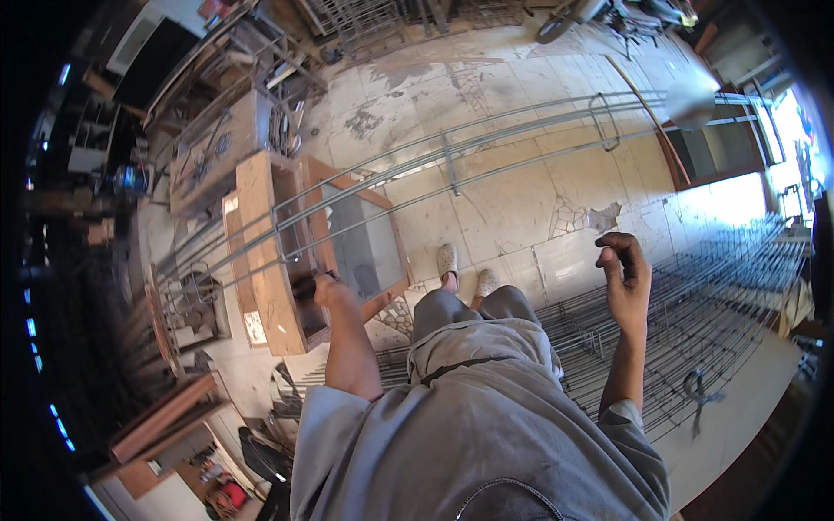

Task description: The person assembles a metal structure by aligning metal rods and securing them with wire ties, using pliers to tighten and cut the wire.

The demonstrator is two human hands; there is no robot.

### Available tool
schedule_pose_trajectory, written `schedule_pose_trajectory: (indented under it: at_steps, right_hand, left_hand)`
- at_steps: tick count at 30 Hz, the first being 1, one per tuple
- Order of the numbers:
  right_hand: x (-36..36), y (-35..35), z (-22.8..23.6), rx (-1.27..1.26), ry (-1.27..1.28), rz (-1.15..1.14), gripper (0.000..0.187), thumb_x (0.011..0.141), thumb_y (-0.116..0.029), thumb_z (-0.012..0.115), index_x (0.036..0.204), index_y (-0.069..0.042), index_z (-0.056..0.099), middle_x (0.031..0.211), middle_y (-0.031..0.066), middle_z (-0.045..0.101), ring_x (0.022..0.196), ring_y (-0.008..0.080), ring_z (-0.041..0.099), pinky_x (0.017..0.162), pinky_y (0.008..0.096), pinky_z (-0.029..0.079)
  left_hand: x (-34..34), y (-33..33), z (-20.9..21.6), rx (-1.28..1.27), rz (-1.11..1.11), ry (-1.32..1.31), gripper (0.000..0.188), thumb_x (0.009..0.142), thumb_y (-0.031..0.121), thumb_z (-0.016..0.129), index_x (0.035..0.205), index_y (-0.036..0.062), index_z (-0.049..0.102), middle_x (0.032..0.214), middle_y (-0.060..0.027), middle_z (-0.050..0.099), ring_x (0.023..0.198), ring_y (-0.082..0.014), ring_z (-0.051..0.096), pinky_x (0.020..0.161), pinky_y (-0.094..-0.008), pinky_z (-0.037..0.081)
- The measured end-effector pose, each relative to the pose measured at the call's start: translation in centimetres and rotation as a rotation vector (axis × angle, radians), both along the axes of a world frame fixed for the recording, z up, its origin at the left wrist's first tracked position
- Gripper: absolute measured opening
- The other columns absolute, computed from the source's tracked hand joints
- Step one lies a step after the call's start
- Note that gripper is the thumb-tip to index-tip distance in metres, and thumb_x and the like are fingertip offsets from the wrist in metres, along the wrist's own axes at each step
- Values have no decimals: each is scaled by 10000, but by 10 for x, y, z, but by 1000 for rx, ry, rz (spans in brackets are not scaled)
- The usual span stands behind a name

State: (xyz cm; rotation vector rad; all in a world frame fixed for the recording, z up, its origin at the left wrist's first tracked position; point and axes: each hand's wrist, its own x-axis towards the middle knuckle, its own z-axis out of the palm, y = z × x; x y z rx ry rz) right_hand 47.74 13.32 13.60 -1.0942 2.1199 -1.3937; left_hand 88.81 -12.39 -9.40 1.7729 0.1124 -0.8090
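A long cage of thin steel bars (512,130) runs across in front of me, with rectangular wire stirrups (604,122) around the bars. Its left part lies over an upright wooden box frame (269,252). My left hand (327,288) is low beside that frame, near the cage's lowest bar. Its fingers are closed, and what they hold, if anything, is too small to make out. My right hand (627,265) is raised to the right, apart from the cage, thumb and fingertips curled together. Nothing nameable shows between them.
A stack of steel mesh or tied bars (669,313) spreads at my right. A wooden frame with a dark panel (717,152) stands under the cage's right end. Behind the box frame is a cluttered workbench (221,148). A motorcycle (621,22) stands at the far right; planks (165,417) lie lower left.
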Motion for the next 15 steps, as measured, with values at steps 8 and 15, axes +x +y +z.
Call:
schedule_pose_trajectory:
  at_steps: [8,15]
  right_hand:
    - [48,14,-14,1,-328,390,68,891,-32,643,912,29,621,859,117,661,780,186,621,739,310,488]
    - [155,-25,-109,235,-588,782,237,947,-219,651,1017,-1,589,887,68,614,872,148,600,767,312,478]
  left_hand:
    - [13,98,37,-179,-367,248,195,921,220,646,902,44,563,646,-23,501,504,-104,453,422,-233,346]
    - [-15,207,86,-159,-857,244,202,955,245,619,884,70,548,657,2,541,510,-92,488,434,-230,358]
